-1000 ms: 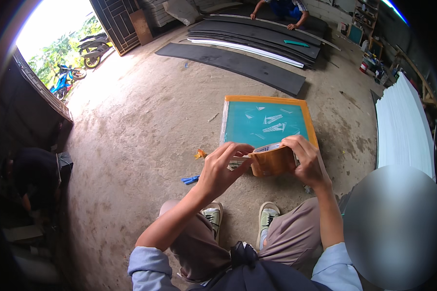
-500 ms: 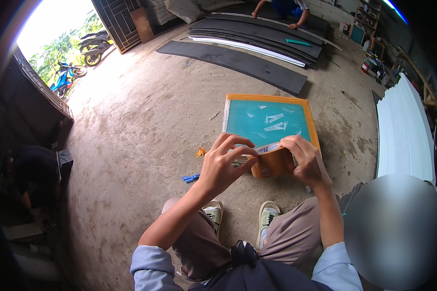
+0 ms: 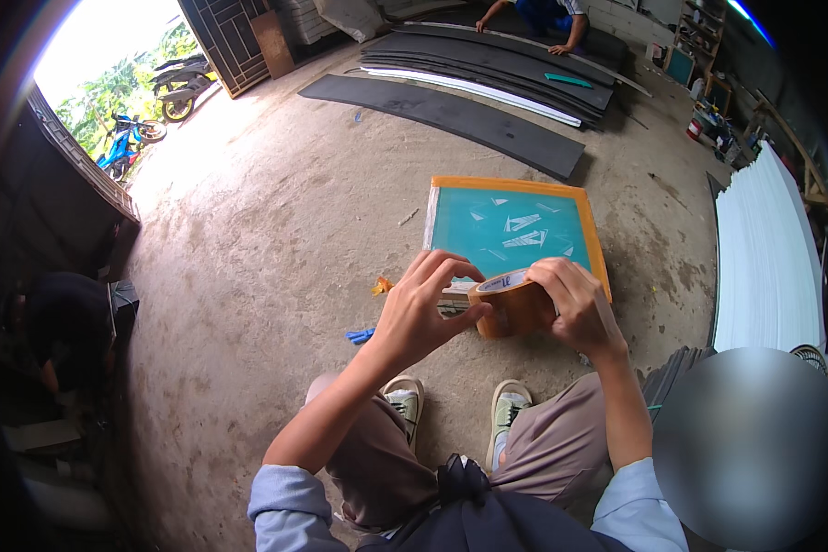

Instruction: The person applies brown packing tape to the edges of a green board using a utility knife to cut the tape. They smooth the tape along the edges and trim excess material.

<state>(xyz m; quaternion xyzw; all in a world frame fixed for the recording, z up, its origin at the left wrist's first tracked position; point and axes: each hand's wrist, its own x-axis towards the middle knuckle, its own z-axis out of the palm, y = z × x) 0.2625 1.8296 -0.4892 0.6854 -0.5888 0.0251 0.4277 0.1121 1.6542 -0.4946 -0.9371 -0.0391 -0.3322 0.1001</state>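
We look down past our knees at a roll of brown tape (image 3: 513, 304) held in front of us, just above the near edge of an orange-framed screen (image 3: 515, 187) whose teal mesh carries a few pale shapes. Our right hand (image 3: 575, 308) wraps the roll from the right side, its fingers (image 3: 554, 276) curled over the top and closed firmly on it. Our left hand (image 3: 419, 313) comes in from the left with the fingers bent and partly closed, the thumb reaching to the side of the roll and the fingertips gathered at its upper edge; whether they pinch a loose end of tape we cannot tell, since the hand covers that spot. The framed screen lies flat on the concrete floor (image 3: 285, 230), its near edge hidden behind our hands. Just left of the left hand a small orange scrap (image 3: 381, 286) lies on the floor, and a little nearer to us a blue scrap (image 3: 360, 335) lies beside it. Our two pale shoes (image 3: 506, 409) stand on the floor below the roll, with tan trousers and light blue sleeves (image 3: 285, 501) at the lower edge. Farther off, long dark sheets (image 3: 451, 110) lie stacked across the floor, and another person's hand (image 3: 557, 49) rests on them at the top. A stack of white panels (image 3: 764, 267) lies along the right side, and motorbikes (image 3: 179, 87) stand outside in the daylight at upper left.
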